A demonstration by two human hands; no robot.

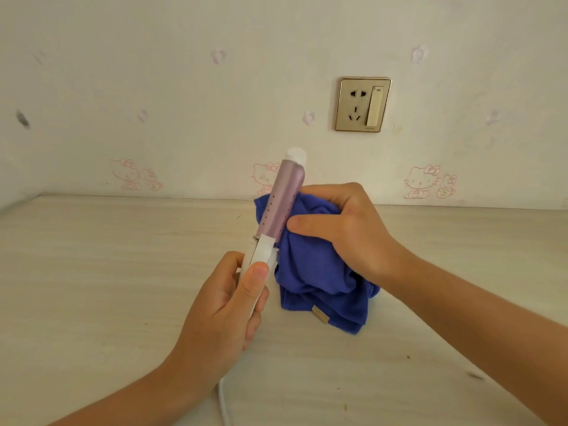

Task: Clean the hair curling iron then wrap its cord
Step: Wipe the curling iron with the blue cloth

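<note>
My left hand (229, 305) grips the white handle of the curling iron (281, 201), thumb on top, holding it tilted up and away above the table. Its barrel is pale purple with a row of small holes and a white tip. My right hand (347, 229) holds a bunched blue cloth (313, 272) against the right side of the barrel, thumb pressing near the barrel's base. The cloth's lower folds hang down to the table. A short stretch of white cord (222, 401) runs down from under my left wrist; the rest is out of view.
A pale wood-grain table (107, 272) spreads under both hands and meets a wall with cartoon cat wallpaper. A gold wall socket with a switch (362, 104) sits on the wall above and to the right of the iron's tip.
</note>
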